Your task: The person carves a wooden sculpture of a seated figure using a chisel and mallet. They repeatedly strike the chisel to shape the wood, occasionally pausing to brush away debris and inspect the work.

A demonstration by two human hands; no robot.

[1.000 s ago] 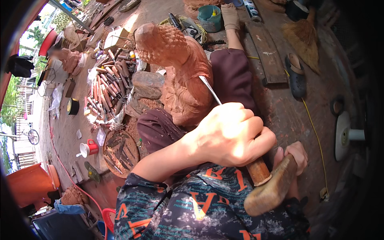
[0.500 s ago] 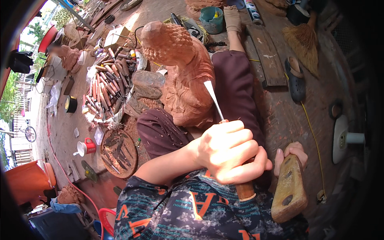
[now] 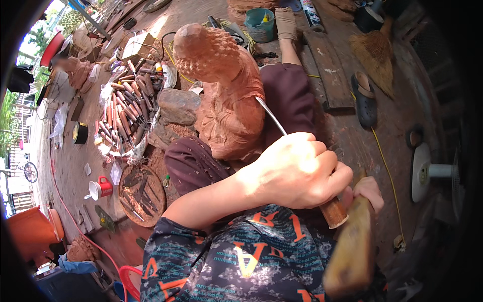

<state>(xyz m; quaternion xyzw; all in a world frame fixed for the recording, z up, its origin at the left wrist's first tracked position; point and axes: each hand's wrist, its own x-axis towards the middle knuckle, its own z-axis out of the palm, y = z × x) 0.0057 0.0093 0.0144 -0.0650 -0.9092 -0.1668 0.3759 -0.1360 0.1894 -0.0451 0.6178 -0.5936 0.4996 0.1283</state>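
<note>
Left hand (image 3: 297, 171): centre frame, clamped on thin steel chisel (image 3: 271, 117).
Right hand (image 3: 365, 191): lower right, gripping wooden mallet (image 3: 352, 249).
Reddish carved wooden statue (image 3: 226, 90): upper centre, on lap.
Risk: a glancing blow could skid the chisel, gouging the carving.

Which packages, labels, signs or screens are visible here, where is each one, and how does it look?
Cardboard box: upper left, on the ground beyond the heap of chisels; small, open, brown and white.
Cylindrical can: top edge, right of the teal bucket; lying down, light wrapper with a dark band.
Roll of tape: far left on the ground; round, black with a yellow band.
Printed shirt: bottom centre; dark with orange and yellow letters.
No signs or screens show.
</note>
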